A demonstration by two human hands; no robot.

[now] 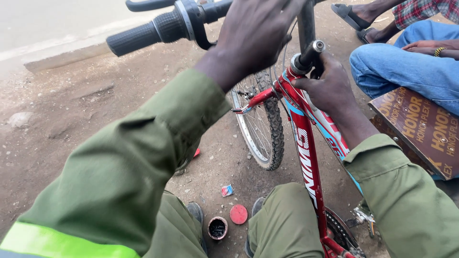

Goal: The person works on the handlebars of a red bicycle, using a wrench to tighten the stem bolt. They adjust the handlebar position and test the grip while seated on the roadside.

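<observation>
Over bare dirt ground (71, 124), seated, bike between my knees. Red bike frame (306, 143) runs up from crank area at bottom R to the head tube; front wheel (260, 124) turned off to the L, tyre resting on dirt.

Left hand (253, 36): up at the bars, draped over the centre of the handlebar (158, 28) near the stem; back of hand faces cam, so can't tell if fingers are clamped or just resting. Black grip w/ shifter and brake lever sticks out to the L, untouched.

Right hand (327, 86): wrapped round the top of the frame just under the headset; stem stub (311, 50) pokes out above thumb. Looks closed on the tube.

Hands well apart, 1 high, 1 low, both on the steering end.

Progress (judgement): work is at headset/stem. No tool in either hand, so prob. a hold or check stage, not tightening. Can't tell how much is left.

Ground by my shoes: 1 small open tin (218, 228) w/ dark contents, its red lid (238, 214) just beside, small wrapper (227, 190) near. Tin open yet no visible smear on parts.

Another person's jeans-clad knee (401, 71) at R, brown printed board (420, 129) leaning below it.
</observation>
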